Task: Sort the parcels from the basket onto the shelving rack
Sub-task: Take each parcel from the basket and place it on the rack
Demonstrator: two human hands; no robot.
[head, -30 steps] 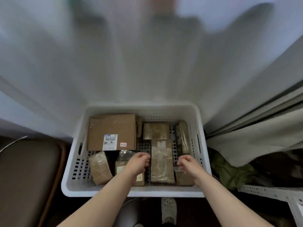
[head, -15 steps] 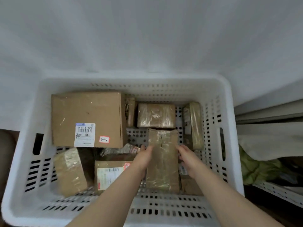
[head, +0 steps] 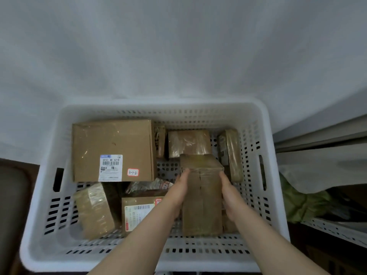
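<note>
Here's the parcel in play: a long, narrow cardboard parcel [head: 201,201] wrapped in clear tape, lying lengthways in the lower centre-right of the frame inside the white perforated basket [head: 198,114]. The left hand [head: 178,189] is pressed along its left long side and the right hand [head: 228,193] along its right. The fingers [head: 185,172] look straight rather than curled, clamping it between two palms; I cannot make out the thumbs. Its far end looks tipped up a little, over the edge of a small taped parcel [head: 189,143] behind it.

Handling? It's stiff board, so it should take a squeeze on the sides without buckling, and its size suggests nothing heavy, though that's a guess. The glossy tape is the catch — slippery under flat palms. I'd want fingertips hooked under the bottom edge, near the middle of its length, before it comes up.

Now the room. On the right a slim parcel [head: 230,153] stands on edge just beside it, by the basket's right wall. On the left a crinkly plastic packet [head: 149,184] and a labelled parcel [head: 139,211] sit close by the left forearm. The big box [head: 113,149] with the "3-1-2" sticker [head: 132,172] fills the upper left of the basket. Straight up is the open way out, with only a pale curtain [head: 178,46] above. A white perforated shelf [head: 337,231] shows at lower right — likely the rack.
</note>
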